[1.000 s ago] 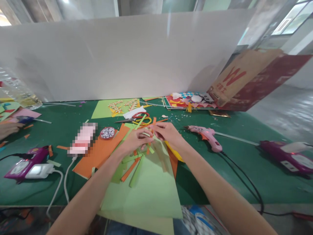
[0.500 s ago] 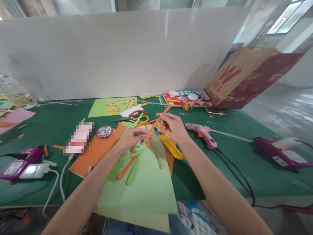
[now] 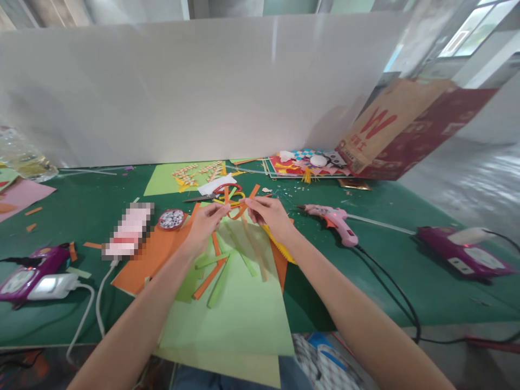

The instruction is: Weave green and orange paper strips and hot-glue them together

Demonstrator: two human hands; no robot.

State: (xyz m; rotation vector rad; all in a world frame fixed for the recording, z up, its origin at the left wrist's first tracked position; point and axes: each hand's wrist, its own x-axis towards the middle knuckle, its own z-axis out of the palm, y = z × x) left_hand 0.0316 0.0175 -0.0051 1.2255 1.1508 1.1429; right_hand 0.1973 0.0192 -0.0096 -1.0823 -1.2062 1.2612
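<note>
Between my hands an orange paper strip (image 3: pixel 236 214) bends into a U, its two ends sticking up. My left hand (image 3: pixel 208 221) pinches one side of it, and my right hand (image 3: pixel 268 214) pinches the other. Below them lies a light green paper sheet (image 3: pixel 239 319) with several cut green strips (image 3: pixel 220 286) and orange strips (image 3: pixel 209 280) on it. Just behind my fingers are scissors (image 3: pixel 219 196) with red and yellow handles, partly hidden. A yellow cutter-like tool (image 3: pixel 280 246) sits partly under my right wrist.
A pink glue gun (image 3: pixel 339 223) lies right of my hand, its cord trailing off the table edge. Purple power strips (image 3: pixel 459 252) stand at both sides. To the left are a phone (image 3: pixel 129 230) and a round tin (image 3: pixel 171 219). A paper bag (image 3: pixel 374 127) leans at back right.
The orange strip, held nearly straight before, is now curved upward into a U. My right hand has moved left and slightly down, and a green strip now lies on the sheet below.
</note>
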